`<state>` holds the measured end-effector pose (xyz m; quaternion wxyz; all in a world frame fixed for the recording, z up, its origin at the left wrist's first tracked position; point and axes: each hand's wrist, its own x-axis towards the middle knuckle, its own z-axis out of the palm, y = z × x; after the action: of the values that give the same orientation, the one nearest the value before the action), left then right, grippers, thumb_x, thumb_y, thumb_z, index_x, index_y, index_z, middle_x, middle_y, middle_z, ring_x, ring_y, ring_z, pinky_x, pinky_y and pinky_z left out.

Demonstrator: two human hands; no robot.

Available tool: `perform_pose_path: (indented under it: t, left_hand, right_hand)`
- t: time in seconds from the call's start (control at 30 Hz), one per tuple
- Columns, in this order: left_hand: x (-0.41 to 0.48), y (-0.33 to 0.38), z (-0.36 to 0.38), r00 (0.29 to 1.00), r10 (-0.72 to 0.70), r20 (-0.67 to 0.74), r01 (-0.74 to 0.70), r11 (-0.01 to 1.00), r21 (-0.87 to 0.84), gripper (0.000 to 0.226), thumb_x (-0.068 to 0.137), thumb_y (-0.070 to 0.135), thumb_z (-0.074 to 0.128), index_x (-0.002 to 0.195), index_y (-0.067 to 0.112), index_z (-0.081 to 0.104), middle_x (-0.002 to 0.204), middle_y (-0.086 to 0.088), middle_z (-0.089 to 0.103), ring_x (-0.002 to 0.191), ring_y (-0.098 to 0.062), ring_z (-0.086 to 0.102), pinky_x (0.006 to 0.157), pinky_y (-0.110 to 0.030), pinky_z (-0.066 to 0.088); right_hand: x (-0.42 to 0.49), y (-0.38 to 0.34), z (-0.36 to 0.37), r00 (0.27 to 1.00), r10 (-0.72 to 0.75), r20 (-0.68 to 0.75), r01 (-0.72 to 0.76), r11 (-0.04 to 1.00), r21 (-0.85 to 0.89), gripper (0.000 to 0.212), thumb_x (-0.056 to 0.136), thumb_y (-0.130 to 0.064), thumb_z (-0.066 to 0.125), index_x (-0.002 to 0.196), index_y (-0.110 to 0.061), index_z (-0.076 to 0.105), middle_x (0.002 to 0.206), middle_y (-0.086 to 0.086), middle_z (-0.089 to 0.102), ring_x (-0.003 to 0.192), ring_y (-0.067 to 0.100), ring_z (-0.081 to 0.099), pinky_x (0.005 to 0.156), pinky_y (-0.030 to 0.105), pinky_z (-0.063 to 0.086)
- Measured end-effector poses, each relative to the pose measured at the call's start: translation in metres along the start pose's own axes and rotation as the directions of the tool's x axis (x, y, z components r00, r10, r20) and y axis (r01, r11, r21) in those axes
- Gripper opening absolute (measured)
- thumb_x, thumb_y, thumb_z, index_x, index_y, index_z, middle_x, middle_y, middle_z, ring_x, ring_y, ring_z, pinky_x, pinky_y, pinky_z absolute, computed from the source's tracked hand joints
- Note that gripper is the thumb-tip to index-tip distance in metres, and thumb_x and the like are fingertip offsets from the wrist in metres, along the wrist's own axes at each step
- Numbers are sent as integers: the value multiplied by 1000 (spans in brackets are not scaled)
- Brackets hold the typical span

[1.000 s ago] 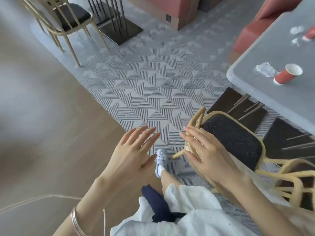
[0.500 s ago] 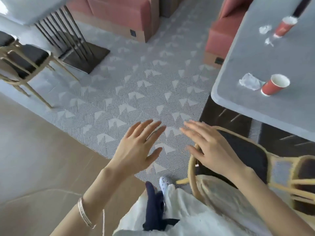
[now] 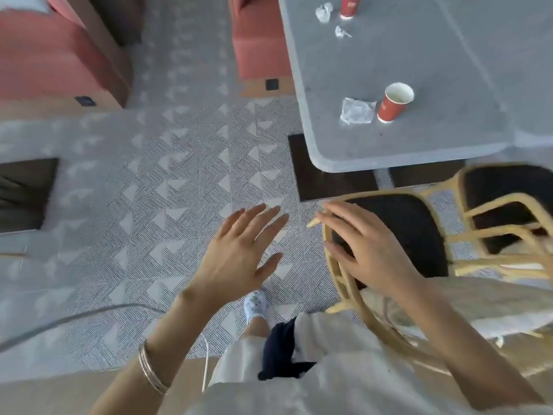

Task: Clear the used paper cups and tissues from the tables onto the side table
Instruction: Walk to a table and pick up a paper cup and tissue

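A grey table (image 3: 449, 64) fills the upper right. Near its front corner stands a red paper cup (image 3: 393, 102) with a crumpled white tissue (image 3: 357, 110) just left of it. At the far end stands a second red cup (image 3: 349, 6), with a tissue ball (image 3: 323, 12) and a smaller scrap (image 3: 341, 32) beside it. My left hand (image 3: 239, 253) hovers over the patterned floor, fingers spread and empty. My right hand (image 3: 368, 247) is spread above a chair's backrest, also empty. Both hands are well short of the table.
A wooden chair (image 3: 401, 232) with a black seat stands between me and the table; another chair (image 3: 508, 211) is to its right. Red sofas (image 3: 54, 58) sit at the upper left and behind the table (image 3: 260, 43). A dark table base (image 3: 332, 181) lies under the corner.
My view has swung right and forward, bringing the grey table closer and more central. Both hands have stayed spread and empty in front of me.
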<state>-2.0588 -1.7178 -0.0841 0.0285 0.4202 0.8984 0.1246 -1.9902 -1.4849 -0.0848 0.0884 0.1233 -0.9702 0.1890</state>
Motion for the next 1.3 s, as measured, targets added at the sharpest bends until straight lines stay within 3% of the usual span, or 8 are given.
perform_pose_path:
  t: [0.2,0.37,0.53,0.87,1.0,1.3]
  left_hand:
    - [25,-62,-21,987,162,15,-162,987,2,53,90,41,46,137,15,45,140,-6,47,130,-26,43,103,-48,39]
    - [59,-83,-20,965,257,42,-258,966,16,53,90,41,46,136,15,45,139,-5,48,129,-26,43,104,-46,36]
    - [107,-98,-11,926,355,127,-362,932,32,54,90,43,41,136,14,45,139,-6,48,129,-26,43,106,-46,36]
    - [263,-124,-18,901,412,134,-423,904,63,54,89,42,37,134,13,48,137,-4,50,128,-25,44,105,-43,37]
    - [321,-117,-21,882,459,111,-468,880,79,54,89,41,39,133,13,49,136,-5,51,127,-25,46,105,-42,36]
    - [406,-110,-2,850,516,106,-521,853,21,52,88,40,40,129,12,53,133,-4,54,125,-25,48,103,-41,40]
  right_hand:
    - [27,-24,-1,974,192,-121,-202,977,-74,41,86,-27,57,124,-12,55,130,7,54,117,19,50,97,33,41]
    - [32,-22,-5,924,358,-136,-372,923,-99,40,92,-34,49,126,-13,53,131,6,52,116,18,50,99,26,31]
    - [40,-2,-1,874,438,-212,-469,874,-126,39,87,-23,58,123,-10,55,129,7,54,111,19,53,95,25,33]
    - [110,118,-9,843,487,-228,-524,839,-146,41,85,-26,58,124,-13,54,130,8,53,117,24,52,94,40,45]
    - [138,158,-24,821,508,-261,-549,828,-114,43,87,-34,49,125,-14,53,131,8,53,118,24,52,94,37,42]
    - [165,215,-23,771,600,-213,-624,779,-66,43,86,-26,60,127,-16,52,133,7,51,121,25,50,93,40,45]
